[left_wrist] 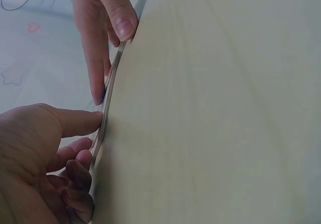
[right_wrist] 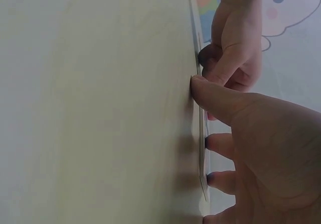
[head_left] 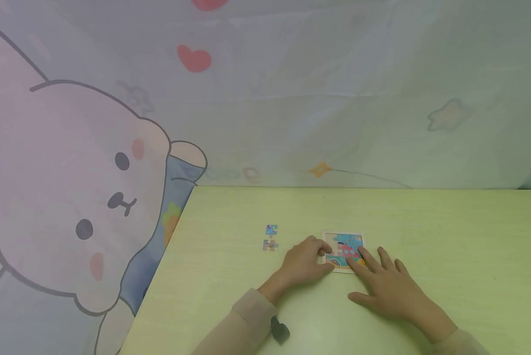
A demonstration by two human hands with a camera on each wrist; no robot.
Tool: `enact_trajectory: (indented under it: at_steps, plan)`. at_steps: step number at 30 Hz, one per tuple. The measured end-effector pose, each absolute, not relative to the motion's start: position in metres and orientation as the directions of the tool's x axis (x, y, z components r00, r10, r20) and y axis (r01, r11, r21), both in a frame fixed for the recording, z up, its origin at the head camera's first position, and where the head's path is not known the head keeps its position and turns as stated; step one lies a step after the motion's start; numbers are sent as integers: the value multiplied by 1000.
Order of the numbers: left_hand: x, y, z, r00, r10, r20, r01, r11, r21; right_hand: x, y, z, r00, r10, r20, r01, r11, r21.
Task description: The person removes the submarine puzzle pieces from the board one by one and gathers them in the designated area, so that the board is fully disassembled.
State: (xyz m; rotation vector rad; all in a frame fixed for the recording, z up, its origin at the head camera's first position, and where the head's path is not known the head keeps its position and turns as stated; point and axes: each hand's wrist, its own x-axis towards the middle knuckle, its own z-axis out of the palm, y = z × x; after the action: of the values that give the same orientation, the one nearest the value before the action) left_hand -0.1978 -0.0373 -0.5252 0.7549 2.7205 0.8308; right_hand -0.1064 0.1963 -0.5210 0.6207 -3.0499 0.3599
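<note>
A small jigsaw puzzle (head_left: 349, 253) in a pale square tray lies on the table, with coloured pieces filling most of it and bare beige patches along its left side. My left hand (head_left: 306, 261) is at the tray's lower left corner. Its thumb and bent index finger touch the puzzle there; in the left wrist view the other fingers are curled at the edge. My right hand (head_left: 390, 288) spreads over the lower right side, fingertips resting on the puzzle and its edge, thumb on the table. Two loose puzzle pieces (head_left: 271, 245) lie left of the tray.
The pale yellow-green table (head_left: 447, 231) reaches back to a printed cloth (head_left: 292, 123) with a cartoon bear at the left. A dark heart-shaped thing (head_left: 280, 331) shows beside the left sleeve (head_left: 247, 315).
</note>
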Motion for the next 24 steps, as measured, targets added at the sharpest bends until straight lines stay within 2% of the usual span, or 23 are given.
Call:
enact_trajectory:
  at_steps: [24]
  plan:
    - [-193, -36, -525, -862, 506, -12, 393, 685, 613, -108, 196, -520, -919, -390, 54, -392, 899, -195]
